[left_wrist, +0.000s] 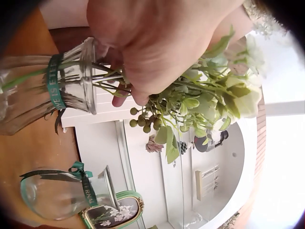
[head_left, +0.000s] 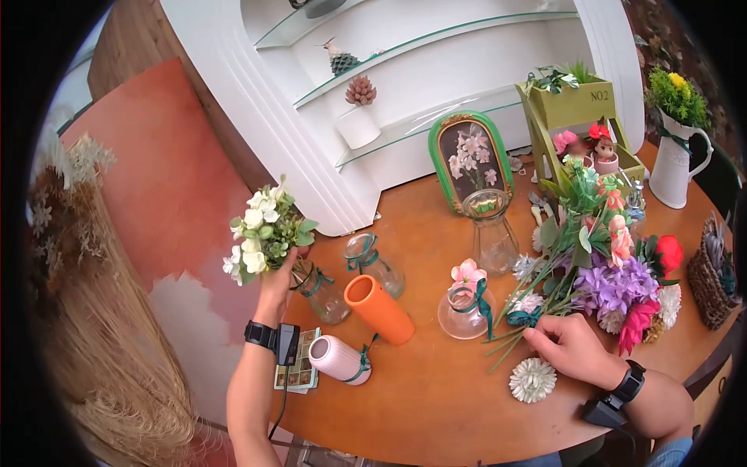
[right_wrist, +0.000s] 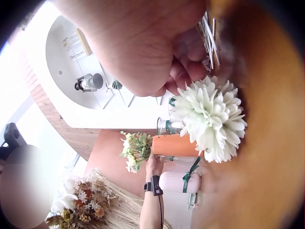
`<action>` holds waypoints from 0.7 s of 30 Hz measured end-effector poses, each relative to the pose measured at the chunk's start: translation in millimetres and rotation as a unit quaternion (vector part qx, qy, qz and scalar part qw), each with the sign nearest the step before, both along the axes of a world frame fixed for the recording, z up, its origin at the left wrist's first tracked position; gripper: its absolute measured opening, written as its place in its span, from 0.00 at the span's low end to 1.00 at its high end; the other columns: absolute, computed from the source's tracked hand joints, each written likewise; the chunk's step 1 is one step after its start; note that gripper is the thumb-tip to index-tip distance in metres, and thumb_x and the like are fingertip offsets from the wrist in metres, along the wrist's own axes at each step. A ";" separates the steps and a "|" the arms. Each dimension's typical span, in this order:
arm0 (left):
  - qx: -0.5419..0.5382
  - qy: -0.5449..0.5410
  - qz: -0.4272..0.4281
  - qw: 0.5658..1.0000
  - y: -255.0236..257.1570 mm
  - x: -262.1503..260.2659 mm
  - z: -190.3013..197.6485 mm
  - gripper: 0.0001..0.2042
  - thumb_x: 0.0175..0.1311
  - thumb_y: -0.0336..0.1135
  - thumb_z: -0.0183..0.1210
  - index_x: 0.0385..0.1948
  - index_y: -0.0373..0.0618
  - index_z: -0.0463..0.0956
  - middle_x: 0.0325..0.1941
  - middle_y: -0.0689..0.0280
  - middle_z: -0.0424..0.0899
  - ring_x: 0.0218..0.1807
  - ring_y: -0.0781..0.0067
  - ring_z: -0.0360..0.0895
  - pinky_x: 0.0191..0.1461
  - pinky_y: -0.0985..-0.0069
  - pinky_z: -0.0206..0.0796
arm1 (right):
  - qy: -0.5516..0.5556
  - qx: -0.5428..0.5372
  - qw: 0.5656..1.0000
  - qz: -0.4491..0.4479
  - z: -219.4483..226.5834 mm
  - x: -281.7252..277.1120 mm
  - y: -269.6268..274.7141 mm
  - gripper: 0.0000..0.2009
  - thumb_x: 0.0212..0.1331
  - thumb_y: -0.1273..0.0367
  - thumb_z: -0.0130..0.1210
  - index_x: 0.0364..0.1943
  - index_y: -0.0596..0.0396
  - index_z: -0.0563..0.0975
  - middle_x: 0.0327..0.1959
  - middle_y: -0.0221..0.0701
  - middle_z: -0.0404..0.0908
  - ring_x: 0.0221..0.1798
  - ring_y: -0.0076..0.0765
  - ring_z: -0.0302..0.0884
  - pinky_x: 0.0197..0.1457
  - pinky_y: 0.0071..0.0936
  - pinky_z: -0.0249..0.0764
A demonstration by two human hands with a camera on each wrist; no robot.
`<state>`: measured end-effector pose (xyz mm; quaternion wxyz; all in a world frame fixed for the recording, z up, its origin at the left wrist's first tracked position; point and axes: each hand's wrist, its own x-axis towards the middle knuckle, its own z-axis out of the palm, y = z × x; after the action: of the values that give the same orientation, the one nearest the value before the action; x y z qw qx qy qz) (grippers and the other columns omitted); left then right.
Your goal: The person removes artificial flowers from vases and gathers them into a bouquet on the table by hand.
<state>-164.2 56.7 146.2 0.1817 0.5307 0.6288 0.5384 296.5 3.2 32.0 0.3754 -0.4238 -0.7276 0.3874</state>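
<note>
The left hand (head_left: 278,282) grips the stems of a white-flowered bunch (head_left: 263,232) with green leaves, just above a glass vase (head_left: 327,300) with a green ribbon. In the left wrist view, stems pass from the hand (left_wrist: 147,47) through the mouth of that vase (left_wrist: 71,81). At the right, the right hand (head_left: 572,346) has its fingers curled round the green stems of a flower bundle (head_left: 615,284) lying on the table, beside a teal bow (head_left: 524,317). A white flower head (head_left: 533,380) lies below it; the right wrist view shows this flower (right_wrist: 209,119) close to the hand (right_wrist: 143,52).
An orange vase (head_left: 380,310), a pink vase (head_left: 340,359) and a round glass vase (head_left: 464,313) stand mid-table. Behind are a tall glass vase (head_left: 495,241), a green frame (head_left: 443,167) and white shelves (head_left: 420,74). A basket (head_left: 710,276) and white pitcher (head_left: 674,167) stand right.
</note>
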 end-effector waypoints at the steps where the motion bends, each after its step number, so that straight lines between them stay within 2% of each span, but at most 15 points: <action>1: 0.027 0.014 -0.006 1.000 -1.3 0.0 1.7 0.11 0.68 0.33 0.55 0.48 0.38 0.74 0.43 0.63 0.83 0.46 0.72 0.79 0.51 0.73 0.72 | 0.004 0.001 1.000 -0.001 0.5 -1.0 0.0 0.17 0.62 0.64 0.55 0.19 0.62 0.74 0.10 0.35 0.68 0.13 0.25 0.61 0.19 0.29 0.60; 3: 0.049 -0.005 -0.005 0.999 -1.2 0.8 6.4 0.11 0.68 0.33 0.54 0.47 0.38 0.75 0.41 0.63 0.83 0.44 0.72 0.79 0.50 0.74 0.72 | 0.010 0.004 1.000 -0.002 2.8 -1.8 0.0 0.17 0.62 0.64 0.55 0.19 0.62 0.75 0.10 0.35 0.68 0.13 0.25 0.61 0.19 0.29 0.61; 7: 0.123 0.064 -0.022 0.990 -2.0 8.0 25.9 0.10 0.66 0.33 0.57 0.43 0.39 0.75 0.37 0.64 0.82 0.44 0.70 0.78 0.48 0.72 0.70 | -0.002 -0.022 1.000 -0.013 4.6 1.0 0.2 0.17 0.62 0.64 0.55 0.20 0.62 0.75 0.10 0.34 0.69 0.13 0.25 0.62 0.19 0.29 0.62; 8: 0.204 0.210 -0.006 0.956 -3.8 -2.7 24.5 0.10 0.63 0.32 0.58 0.42 0.39 0.75 0.36 0.64 0.82 0.44 0.69 0.78 0.48 0.70 0.70 | 0.011 -0.026 1.000 -0.011 3.7 0.1 0.1 0.17 0.62 0.64 0.56 0.20 0.62 0.75 0.11 0.35 0.69 0.13 0.26 0.63 0.19 0.29 0.62; 9: 0.282 0.349 0.009 0.894 -5.0 -9.5 22.8 0.10 0.59 0.32 0.60 0.40 0.40 0.75 0.35 0.64 0.82 0.43 0.68 0.78 0.49 0.68 0.69 | 0.010 -0.026 1.000 -0.016 3.4 -1.0 0.9 0.17 0.62 0.64 0.56 0.20 0.62 0.75 0.11 0.35 0.69 0.13 0.26 0.63 0.19 0.29 0.62; 10: 0.295 0.408 -0.017 0.864 -18.5 -2.2 28.3 0.11 0.54 0.30 0.61 0.40 0.40 0.76 0.33 0.63 0.82 0.43 0.64 0.78 0.51 0.64 0.68 | 0.009 0.003 1.000 -0.016 3.1 -2.2 1.6 0.17 0.62 0.64 0.56 0.20 0.61 0.75 0.11 0.36 0.69 0.13 0.28 0.63 0.19 0.30 0.62; 11: 0.252 0.554 -0.016 0.793 -40.8 24.1 36.6 0.12 0.53 0.28 0.60 0.40 0.39 0.76 0.34 0.61 0.82 0.40 0.63 0.79 0.47 0.66 0.69 | 0.007 0.031 0.999 -0.023 2.4 -1.3 1.0 0.16 0.62 0.63 0.56 0.20 0.61 0.75 0.11 0.37 0.69 0.13 0.30 0.63 0.20 0.30 0.63; 12: 0.261 0.544 -0.035 0.797 -31.6 56.7 42.6 0.12 0.53 0.28 0.60 0.40 0.39 0.76 0.34 0.61 0.82 0.40 0.63 0.79 0.47 0.66 0.69 | -0.035 0.036 0.999 -0.009 4.3 2.6 1.5 0.15 0.65 0.64 0.54 0.24 0.61 0.77 0.15 0.29 0.77 0.19 0.19 0.73 0.22 0.24 0.68; 14: 0.235 0.492 -0.086 0.834 -59.9 72.2 20.5 0.14 0.53 0.29 0.60 0.42 0.38 0.75 0.36 0.59 0.82 0.40 0.62 0.80 0.47 0.67 0.70 | 0.003 0.077 0.997 -0.008 12.3 5.1 -2.5 0.13 0.64 0.65 0.55 0.25 0.61 0.77 0.15 0.29 0.75 0.19 0.18 0.71 0.23 0.24 0.67; 15: 0.221 0.466 -0.112 0.849 -41.5 103.5 37.4 0.15 0.53 0.30 0.60 0.43 0.37 0.75 0.37 0.59 0.82 0.40 0.61 0.80 0.47 0.68 0.70 | 0.061 0.117 0.991 -0.018 12.5 3.8 -4.6 0.12 0.62 0.65 0.56 0.25 0.59 0.75 0.15 0.39 0.70 0.15 0.32 0.66 0.21 0.32 0.63; 16: 0.205 0.444 -0.136 0.862 -36.8 119.6 49.6 0.16 0.54 0.30 0.60 0.45 0.36 0.74 0.38 0.58 0.82 0.40 0.61 0.80 0.46 0.68 0.71 | 0.093 0.158 0.983 -0.013 19.6 4.9 -8.0 0.10 0.61 0.67 0.57 0.27 0.59 0.76 0.15 0.35 0.73 0.16 0.29 0.69 0.22 0.29 0.65; 17: 0.186 0.423 -0.155 0.873 -73.9 111.1 25.9 0.17 0.54 0.31 0.60 0.46 0.36 0.74 0.40 0.58 0.82 0.40 0.60 0.81 0.46 0.69 0.71 | 0.121 0.185 0.975 -0.010 26.0 6.5 -12.6 0.07 0.60 0.69 0.58 0.30 0.59 0.76 0.19 0.31 0.76 0.19 0.25 0.72 0.23 0.24 0.67; 19: 0.144 0.392 -0.176 0.892 -87.4 176.7 46.1 0.19 0.55 0.32 0.60 0.48 0.34 0.73 0.42 0.57 0.82 0.40 0.59 0.82 0.46 0.70 0.71 | 0.149 0.267 0.952 -0.009 33.8 8.1 -15.8 0.06 0.59 0.71 0.59 0.33 0.59 0.76 0.22 0.28 0.77 0.21 0.22 0.73 0.23 0.21 0.67; 20: 0.160 0.418 -0.175 0.877 -84.3 191.9 42.1 0.19 0.54 0.31 0.61 0.47 0.34 0.73 0.42 0.56 0.82 0.41 0.60 0.82 0.46 0.71 0.71 | 0.145 0.298 0.943 0.002 34.4 12.4 -16.2 0.09 0.57 0.72 0.61 0.38 0.59 0.75 0.28 0.29 0.77 0.25 0.23 0.73 0.24 0.21 0.67; 21: 0.176 0.444 -0.172 0.862 -79.5 206.0 36.9 0.19 0.53 0.30 0.61 0.47 0.34 0.73 0.41 0.56 0.83 0.42 0.61 0.82 0.47 0.71 0.71 | 0.141 0.300 0.943 -0.002 37.0 15.1 -17.3 0.09 0.57 0.72 0.61 0.38 0.59 0.75 0.28 0.29 0.77 0.25 0.23 0.73 0.24 0.21 0.67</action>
<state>41.8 -22.8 183.1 -0.1233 0.8364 0.4363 0.3079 311.6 -14.1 69.0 0.5849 -0.2339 -0.7488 0.2061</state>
